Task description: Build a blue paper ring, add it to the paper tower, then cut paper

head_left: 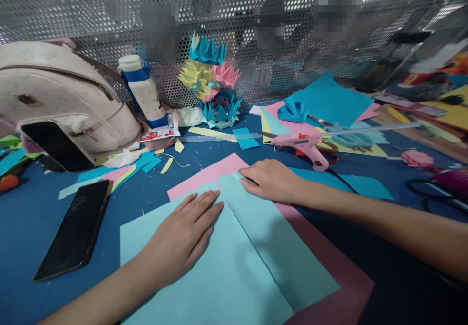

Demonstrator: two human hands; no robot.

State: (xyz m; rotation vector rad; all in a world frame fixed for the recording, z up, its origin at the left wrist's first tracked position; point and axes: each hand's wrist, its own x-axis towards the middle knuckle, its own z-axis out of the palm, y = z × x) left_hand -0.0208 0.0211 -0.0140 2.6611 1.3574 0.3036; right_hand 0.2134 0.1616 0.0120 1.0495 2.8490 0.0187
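My left hand (183, 234) lies flat with fingers stretched out on a light blue paper sheet (226, 271), which shows a straight fold or cut line running diagonally. My right hand (272, 181) rests curled at the far corner of that sheet, its fingertips pressed down on the paper's edge; whether it pinches the corner is hidden. A pink paper sheet (329, 266) lies underneath the blue one on the dark blue tabletop (139, 195).
A black phone (75, 230) lies left of the paper, a white backpack (62, 100) and a bottle (144, 91) behind it. A stack of folded paper flowers (214, 83) stands at the back. A pink glue gun (305, 144), scissors (347, 139) and coloured sheets lie at right.
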